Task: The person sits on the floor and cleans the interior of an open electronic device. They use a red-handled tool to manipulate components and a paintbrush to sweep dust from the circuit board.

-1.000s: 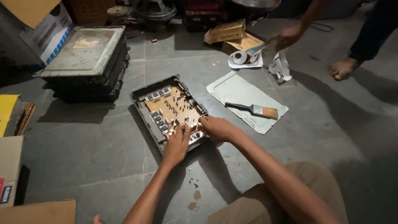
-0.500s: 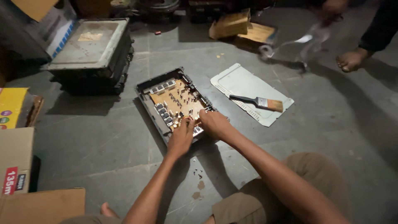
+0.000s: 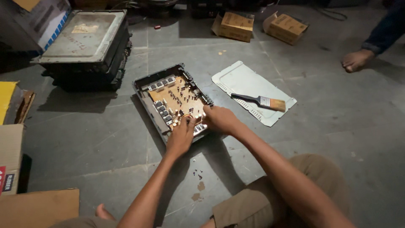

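Fingers (image 3: 188,123) of left hand (image 3: 181,137) bent down onto small parts at near edge of brown circuit board (image 3: 177,95); clenched on something or only pressing, cannot tell. From the left: cardboard box (image 3: 10,156) at frame edge, then stacked grey metal units (image 3: 84,38) up behind. Next, open black chassis (image 3: 145,90) flat on grey floor (image 3: 337,126), circuit board inside it, lid off. Right hand (image 3: 221,120) just beside the left, curled over near right corner of chassis; grip likewise hidden. Loose screws (image 3: 197,173) on floor below the wrists. Further right, removed cover plate (image 3: 240,82) with paintbrush (image 3: 259,101) lying across it, both apart from chassis. Bare foot (image 3: 356,59) of another person at far right. Compared with a second ago: both hands stay at the same spot on the board, other person's reaching hand gone from view, brush and plate unmoved.
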